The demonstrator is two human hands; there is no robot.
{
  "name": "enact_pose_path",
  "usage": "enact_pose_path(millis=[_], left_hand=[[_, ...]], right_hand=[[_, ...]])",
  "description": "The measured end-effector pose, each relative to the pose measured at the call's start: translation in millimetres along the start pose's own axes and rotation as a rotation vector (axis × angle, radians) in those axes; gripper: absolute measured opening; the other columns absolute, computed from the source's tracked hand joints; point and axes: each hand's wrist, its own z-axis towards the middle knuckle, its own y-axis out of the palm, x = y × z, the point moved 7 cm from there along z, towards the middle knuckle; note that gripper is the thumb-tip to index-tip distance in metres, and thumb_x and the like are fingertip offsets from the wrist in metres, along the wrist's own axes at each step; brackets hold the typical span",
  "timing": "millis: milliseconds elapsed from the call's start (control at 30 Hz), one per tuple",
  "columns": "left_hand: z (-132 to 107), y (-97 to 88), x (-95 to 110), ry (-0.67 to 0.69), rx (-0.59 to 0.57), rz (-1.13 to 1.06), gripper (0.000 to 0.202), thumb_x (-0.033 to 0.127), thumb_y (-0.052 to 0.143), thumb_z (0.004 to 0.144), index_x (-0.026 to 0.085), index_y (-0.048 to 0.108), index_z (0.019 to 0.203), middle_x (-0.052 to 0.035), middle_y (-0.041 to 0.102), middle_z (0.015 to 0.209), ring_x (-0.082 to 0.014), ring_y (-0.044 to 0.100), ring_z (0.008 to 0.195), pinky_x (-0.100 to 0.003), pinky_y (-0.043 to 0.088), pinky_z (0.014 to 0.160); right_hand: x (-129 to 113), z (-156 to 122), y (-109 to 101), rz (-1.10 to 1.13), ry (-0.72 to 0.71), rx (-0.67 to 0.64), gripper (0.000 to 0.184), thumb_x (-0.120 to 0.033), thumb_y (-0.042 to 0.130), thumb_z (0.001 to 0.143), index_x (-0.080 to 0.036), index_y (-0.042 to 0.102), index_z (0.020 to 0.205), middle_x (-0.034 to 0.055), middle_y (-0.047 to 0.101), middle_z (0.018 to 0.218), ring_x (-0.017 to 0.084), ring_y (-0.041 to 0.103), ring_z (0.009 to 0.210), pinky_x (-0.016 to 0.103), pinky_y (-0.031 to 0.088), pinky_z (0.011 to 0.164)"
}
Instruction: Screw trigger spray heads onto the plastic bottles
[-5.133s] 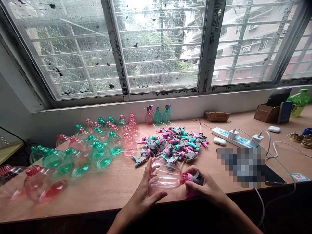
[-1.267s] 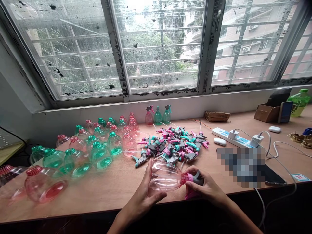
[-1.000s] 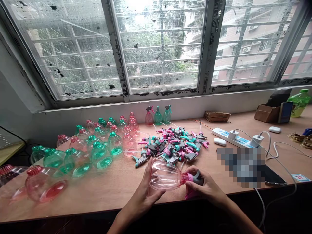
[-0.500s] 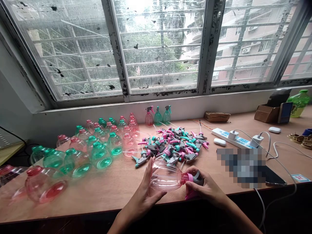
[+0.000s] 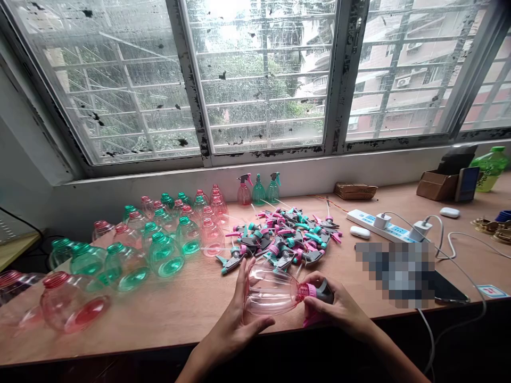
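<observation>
A clear pink spray bottle (image 5: 271,290) lies sideways between my hands, just above the table's front edge. My left hand (image 5: 235,314) cups its broad base, fingers on the far side and thumb below. At the neck, my right hand (image 5: 335,306) grips the pink collar and grey trigger sprayer head (image 5: 324,292). The sprayer sits on the bottle's mouth; whether it is fully tightened I cannot tell. Just beyond my hands is a heap of loose trigger sprayers (image 5: 285,236) in grey, pink and teal, some with thin tubes sticking out.
Rows of open pink and green bottles (image 5: 166,255) fill the left side. Several sprayer-topped bottles (image 5: 258,190) stand by the wall. On the right are a power strip (image 5: 389,227), white cables, a dark tablet-like device (image 5: 447,290), partly blurred, and a cardboard box (image 5: 435,185).
The bottle and both hands stay almost in place. My left fingers and thumb have shifted slightly around the base, and the bottle seems turned a little.
</observation>
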Motion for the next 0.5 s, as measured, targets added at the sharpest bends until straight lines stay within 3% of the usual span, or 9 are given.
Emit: enact_pose_path(millis=[133, 267, 500], left_hand=[[1.4, -0.4, -2.8, 0.065, -0.015, 0.018, 0.095, 0.032, 0.073, 0.09, 0.042, 0.006, 0.157, -0.0032, 0.0, 0.171, -0.0328, 0.011, 0.156, -0.054, 0.02, 0.125], [0.3, -2.5, -5.3, 0.108, 0.023, 0.039, 0.085, 0.03, 0.063, 0.097, 0.046, 0.005, 0.156, 0.0007, 0.001, 0.171, -0.0309, 0.009, 0.157, -0.052, 0.018, 0.126], [-0.1, -1.8, -8.5, -0.015, -0.001, -0.017, 0.102, 0.037, 0.073, 0.091, 0.043, -0.004, 0.158, -0.0025, -0.003, 0.172, -0.0332, 0.011, 0.156, -0.057, 0.012, 0.126]], right_hand=[[0.9, 0.7, 0.2, 0.009, 0.001, 0.005, 0.029, -0.039, 0.078, 0.085, -0.019, 0.062, 0.099, -0.0004, 0.075, 0.073, 0.019, 0.068, 0.065, 0.03, 0.053, 0.066], [0.5, 0.3, -0.4, -0.015, -0.017, 0.017, 0.027, -0.039, 0.078, 0.084, -0.02, 0.063, 0.098, -0.0007, 0.073, 0.074, 0.019, 0.066, 0.067, 0.029, 0.052, 0.065], [2.9, 0.4, -3.7, -0.048, -0.02, 0.04, 0.03, -0.041, 0.08, 0.082, -0.019, 0.065, 0.098, -0.0006, 0.07, 0.078, 0.018, 0.063, 0.069, 0.028, 0.049, 0.066]])
